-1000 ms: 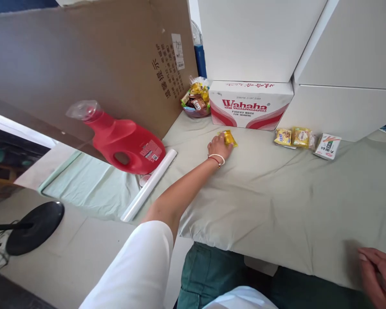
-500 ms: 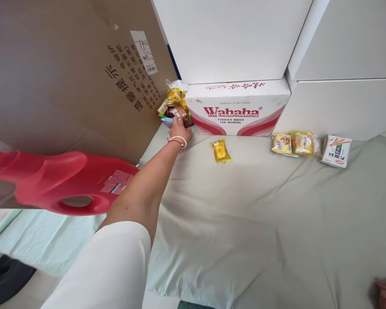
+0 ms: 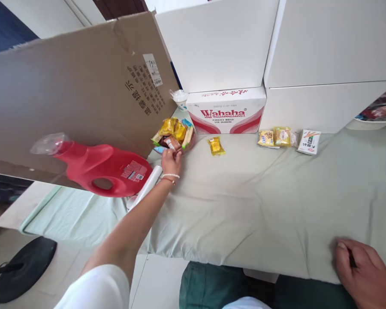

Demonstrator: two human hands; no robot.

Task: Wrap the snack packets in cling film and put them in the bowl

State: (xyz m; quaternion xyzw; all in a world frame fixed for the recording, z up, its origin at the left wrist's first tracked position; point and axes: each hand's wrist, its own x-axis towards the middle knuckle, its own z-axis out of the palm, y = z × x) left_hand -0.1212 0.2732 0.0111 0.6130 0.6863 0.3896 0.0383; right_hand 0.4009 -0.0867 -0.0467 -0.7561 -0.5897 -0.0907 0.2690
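Observation:
My left hand (image 3: pixel 171 162) reaches across the pale green cloth (image 3: pixel 244 201) and its fingers close on the near rim of a bowl of snack packets (image 3: pixel 173 134). The bowl stands beside the tilted cardboard sheet (image 3: pixel 77 86). A small yellow packet (image 3: pixel 215 146) lies alone just to the right of the bowl. In front of the Wahaha box (image 3: pixel 225 113), two yellow snack packets (image 3: pixel 266 138) and a white packet (image 3: pixel 309 141) lie in a row. My right hand (image 3: pixel 363 270) rests flat on the cloth's near edge and holds nothing.
A red detergent jug (image 3: pixel 106 165) lies on its side at the left, with a white roll (image 3: pixel 146 186) next to it. White cabinets (image 3: pixel 324 56) close off the back. A covered cup (image 3: pixel 180 98) stands behind the bowl. A black round base (image 3: pixel 22 268) sits on the floor.
My left hand let go of the yellow packet, reached to the snack bowl by the Wahaha box, and has drawn the bowl nearer along the cardboard. The right hand has come further into view.

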